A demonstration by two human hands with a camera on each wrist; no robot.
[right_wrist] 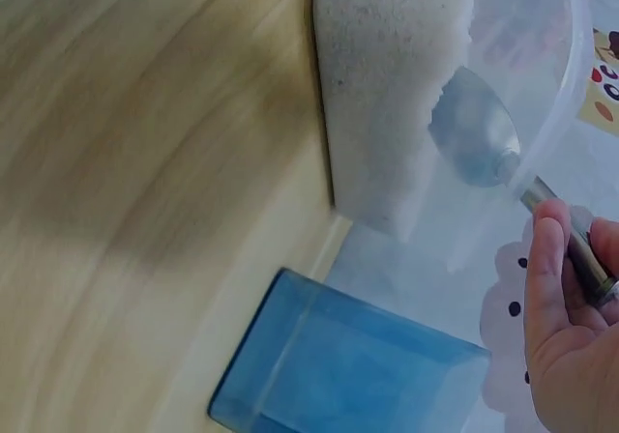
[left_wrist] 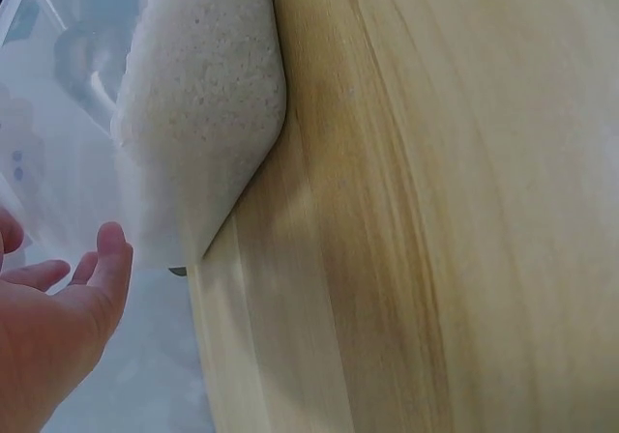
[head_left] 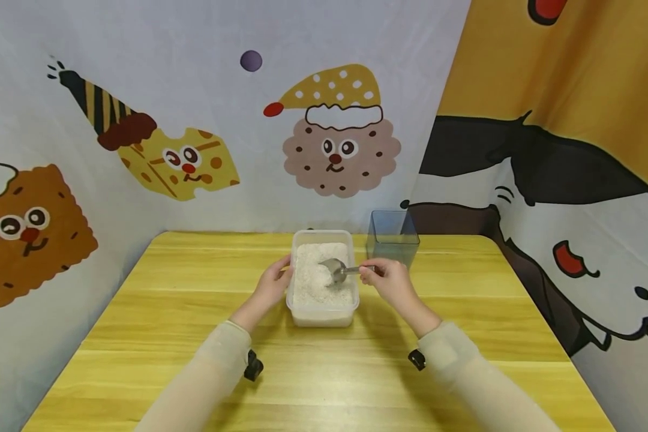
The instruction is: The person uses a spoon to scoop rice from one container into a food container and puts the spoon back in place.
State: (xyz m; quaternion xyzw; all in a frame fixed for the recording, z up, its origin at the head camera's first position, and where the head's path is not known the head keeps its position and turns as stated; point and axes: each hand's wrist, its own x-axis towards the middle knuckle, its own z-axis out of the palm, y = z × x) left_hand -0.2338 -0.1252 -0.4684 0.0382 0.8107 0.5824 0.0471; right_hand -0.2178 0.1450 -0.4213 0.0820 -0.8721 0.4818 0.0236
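A translucent plastic tub (head_left: 324, 315) filled with white grains (head_left: 313, 273) stands mid-table. A metal scoop (head_left: 335, 270) has its bowl dug into the grains. My right hand (head_left: 368, 271) pinches the scoop's handle just outside the tub's right rim. In the right wrist view the scoop (right_wrist: 474, 129) shows through the tub wall (right_wrist: 542, 56), and the right hand (right_wrist: 573, 232) holds the handle between thumb and fingers. My left hand (head_left: 282, 271) lies against the tub's left wall with the thumb near the rim. In the left wrist view the left hand's fingers (left_wrist: 106, 254) are nearly straight beside the tub (left_wrist: 213, 114).
A clear blue-grey square cup (head_left: 392, 237) stands upright just behind and right of the tub, also in the right wrist view as the cup (right_wrist: 348, 365). The yellow wooden table (head_left: 194, 336) is hemmed by cartoon-print curtains at the back and both sides.
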